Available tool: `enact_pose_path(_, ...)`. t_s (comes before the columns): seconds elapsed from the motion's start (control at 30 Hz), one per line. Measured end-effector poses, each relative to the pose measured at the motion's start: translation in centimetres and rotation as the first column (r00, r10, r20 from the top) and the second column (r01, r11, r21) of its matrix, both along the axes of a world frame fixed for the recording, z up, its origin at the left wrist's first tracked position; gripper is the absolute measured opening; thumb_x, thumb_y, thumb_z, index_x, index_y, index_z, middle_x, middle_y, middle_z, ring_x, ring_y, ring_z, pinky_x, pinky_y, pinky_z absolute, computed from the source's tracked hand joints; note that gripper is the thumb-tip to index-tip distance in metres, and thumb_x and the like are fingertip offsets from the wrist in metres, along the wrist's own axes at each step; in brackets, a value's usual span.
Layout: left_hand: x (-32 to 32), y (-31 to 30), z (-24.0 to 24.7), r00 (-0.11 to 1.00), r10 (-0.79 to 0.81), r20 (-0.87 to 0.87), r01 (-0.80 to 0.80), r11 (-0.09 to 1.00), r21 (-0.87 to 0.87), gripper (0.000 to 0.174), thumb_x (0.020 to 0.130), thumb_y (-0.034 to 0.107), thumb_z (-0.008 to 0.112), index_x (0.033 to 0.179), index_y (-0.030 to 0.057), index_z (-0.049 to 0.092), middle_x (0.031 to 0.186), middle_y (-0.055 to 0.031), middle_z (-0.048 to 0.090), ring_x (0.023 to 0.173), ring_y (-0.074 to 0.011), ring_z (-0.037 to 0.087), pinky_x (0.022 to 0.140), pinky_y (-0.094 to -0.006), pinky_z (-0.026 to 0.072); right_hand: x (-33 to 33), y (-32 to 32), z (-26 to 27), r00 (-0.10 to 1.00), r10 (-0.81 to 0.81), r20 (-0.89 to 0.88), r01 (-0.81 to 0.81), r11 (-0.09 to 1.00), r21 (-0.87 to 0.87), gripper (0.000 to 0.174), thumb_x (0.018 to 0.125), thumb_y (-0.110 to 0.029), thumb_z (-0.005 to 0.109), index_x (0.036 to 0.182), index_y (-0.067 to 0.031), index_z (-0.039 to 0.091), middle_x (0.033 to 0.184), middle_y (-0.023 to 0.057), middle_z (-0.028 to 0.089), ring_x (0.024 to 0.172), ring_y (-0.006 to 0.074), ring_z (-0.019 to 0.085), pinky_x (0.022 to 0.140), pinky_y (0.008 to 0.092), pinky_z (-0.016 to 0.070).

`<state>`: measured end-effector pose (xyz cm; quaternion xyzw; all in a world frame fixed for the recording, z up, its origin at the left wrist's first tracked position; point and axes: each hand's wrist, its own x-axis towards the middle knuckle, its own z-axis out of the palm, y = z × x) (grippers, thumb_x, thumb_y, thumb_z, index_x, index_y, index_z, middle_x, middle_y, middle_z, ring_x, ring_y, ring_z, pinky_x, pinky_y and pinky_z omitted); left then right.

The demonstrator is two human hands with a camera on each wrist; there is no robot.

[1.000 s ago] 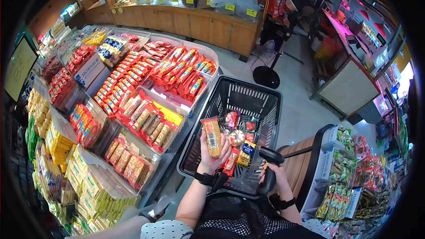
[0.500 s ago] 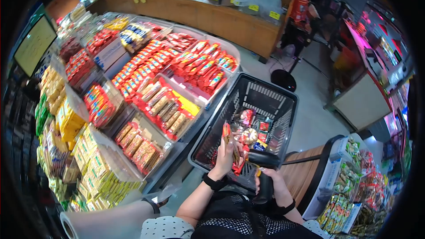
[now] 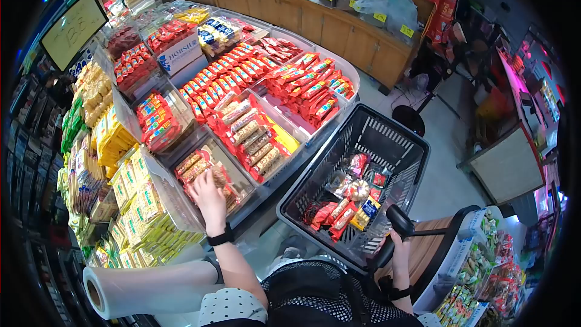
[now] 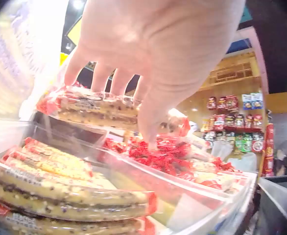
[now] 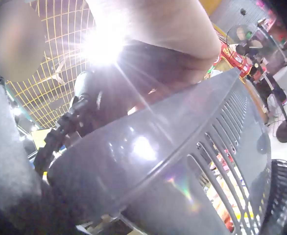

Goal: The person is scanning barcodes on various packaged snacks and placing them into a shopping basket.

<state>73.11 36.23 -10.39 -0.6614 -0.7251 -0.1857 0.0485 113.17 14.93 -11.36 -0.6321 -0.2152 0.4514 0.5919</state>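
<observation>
My left hand (image 3: pixel 209 200) reaches into a clear-sided bin of wrapped grain bars (image 3: pixel 192 165) with red ends. In the left wrist view, its thumb and fingers pinch one wrapped grain bar (image 4: pixel 97 115), tilted slightly, above other bars (image 4: pixel 60 191). My right hand (image 3: pixel 399 255) grips the black handle (image 3: pixel 399 221) of a black shopping basket (image 3: pixel 396 138). Inside the basket lie red packets (image 3: pixel 344 221), a blue-and-yellow packet (image 3: pixel 366 212) and several small snacks. The basket's grey plastic side (image 5: pixel 148 142) fills much of the right wrist view, hiding most of the right hand's grip.
Clear dividers (image 3: pixel 172 197) separate bins of red-wrapped bars (image 3: pixel 308 88) and stacked yellow packets (image 3: pixel 136 206). A roll of plastic film (image 3: pixel 151 284) juts out at the lower left. A wood-topped stand (image 3: pixel 433 242) borders the basket on the right; a wooden counter (image 3: pixel 327 30) stands behind.
The left hand, which held a wrapped bar over the basket, has moved left to the bin. Another red packet shows in the basket. The view has turned left; the right hand stays on the handle.
</observation>
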Motion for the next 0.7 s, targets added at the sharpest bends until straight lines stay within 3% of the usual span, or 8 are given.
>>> enact_pose_path(0.1, -1.9, 0.9, -3.3, 0.985, 0.136, 0.103, -0.125, 0.986, -0.108, 0.058, 0.072, 0.004, 0.06, 0.128, 0.009, 0.042, 0.12, -0.0126, 0.046, 0.119, -0.0273, 0.038, 0.104, -0.048, 0.0225, -0.3, 1.0, 0.6, 0.999, -0.034, 0.017, 0.034, 0.999, 0.01, 0.022, 0.086, -0.019, 0.055, 0.094, 0.0013, 0.051, 0.063, 0.0099, 0.057, 0.05, 0.0176, 0.057, 0.047, 0.0286, 0.0495)
enact_pose_path(0.13, -2.5, 1.1, -4.4, 0.97, 0.201, 0.14, -0.161, 0.954, -0.253, 0.063, 0.075, 0.009, 0.059, 0.133, 0.0104, 0.036, 0.126, -0.0134, 0.043, 0.123, -0.0287, 0.035, 0.105, -0.0523, 0.0179, -0.5, 1.3, 1.0, 0.999, -0.038, 0.011, 0.038, 0.999, -0.004, 0.021, 0.086, -0.019, 0.055, 0.092, 0.0014, 0.052, 0.062, 0.01, 0.057, 0.049, 0.0178, 0.057, 0.047, 0.0288, 0.0495)
enact_pose_path(0.23, -2.7, 1.2, -6.0, 0.938, 0.298, 0.175, -0.232, 0.919, -0.319, 0.067, 0.078, 0.016, 0.056, 0.138, 0.0108, 0.027, 0.132, -0.0141, 0.037, 0.128, -0.0299, 0.028, 0.105, -0.0577, 0.0118, -0.5, 1.6, 1.1, 0.998, -0.055, -0.005, 0.055, 0.998, -0.005, 0.021, 0.086, -0.019, 0.055, 0.09, 0.0019, 0.053, 0.061, 0.0103, 0.057, 0.048, 0.0182, 0.057, 0.046, 0.0291, 0.0494)
enact_pose_path(0.37, -2.9, 1.7, -7.9, 0.956, 0.282, 0.08, -0.242, 0.914, -0.327, 0.068, 0.083, 0.028, 0.046, 0.141, 0.0076, 0.017, 0.141, -0.0143, 0.026, 0.135, -0.0299, 0.014, 0.104, -0.0602, 0.0056, -0.1, 1.7, 0.4, 0.995, -0.088, -0.038, 0.088, 0.996, 0.0, 0.021, 0.085, -0.018, 0.057, 0.089, 0.0022, 0.054, 0.061, 0.01, 0.057, 0.049, 0.0179, 0.057, 0.046, 0.0285, 0.0491)
enact_pose_path(0.43, -2.5, 2.4, -7.4, 0.942, 0.331, 0.053, -0.274, 0.853, -0.445, 0.065, 0.087, 0.033, 0.036, 0.142, 0.007, 0.013, 0.143, -0.0132, 0.022, 0.135, -0.0311, 0.009, 0.104, -0.0601, 0.0043, 0.2, 1.8, 0.0, 0.998, -0.061, -0.009, 0.061, 0.998, 0.014, 0.02, 0.085, -0.018, 0.057, 0.088, 0.0022, 0.054, 0.061, 0.0097, 0.058, 0.049, 0.0175, 0.058, 0.046, 0.0283, 0.049)
enact_pose_path(0.53, -1.0, 2.8, -6.8, 0.949, 0.309, 0.065, -0.257, 0.876, -0.407, 0.061, 0.088, 0.034, 0.034, 0.14, 0.0061, 0.019, 0.143, -0.0156, 0.021, 0.135, -0.0333, 0.008, 0.104, -0.0606, 0.0048, 0.6, 1.9, -0.6, 0.997, -0.073, 0.003, 0.073, 0.997, 0.003, 0.02, 0.085, -0.018, 0.057, 0.087, 0.0022, 0.055, 0.06, 0.0092, 0.058, 0.048, 0.0174, 0.058, 0.046, 0.0283, 0.0489)
enact_pose_path(0.63, 2.7, 3.1, -4.2, 0.898, 0.409, -0.163, -0.439, 0.862, -0.254, 0.057, 0.088, 0.032, 0.034, 0.136, 0.0027, 0.028, 0.14, -0.02, 0.024, 0.134, -0.0355, 0.011, 0.104, -0.0598, 0.0089, 0.4, 2.1, -0.4, 0.997, -0.071, -0.002, 0.071, 0.997, 0.01, 0.021, 0.085, -0.018, 0.057, 0.087, 0.0025, 0.055, 0.058, 0.0088, 0.057, 0.046, 0.0178, 0.058, 0.045, 0.0285, 0.0489)
enact_pose_path(0.7, 5.3, 4.1, -3.0, 0.966, 0.234, 0.107, -0.235, 0.972, 0.001, 0.048, 0.089, 0.027, 0.04, 0.128, 0.0001, 0.039, 0.14, -0.0206, 0.025, 0.134, -0.0329, 0.015, 0.104, -0.0549, 0.0143, 0.5, 2.2, -0.3, 0.997, -0.066, -0.025, 0.066, 0.998, 0.011, 0.021, 0.084, -0.018, 0.057, 0.085, 0.0029, 0.055, 0.058, 0.0092, 0.057, 0.047, 0.0179, 0.058, 0.045, 0.0286, 0.0491)
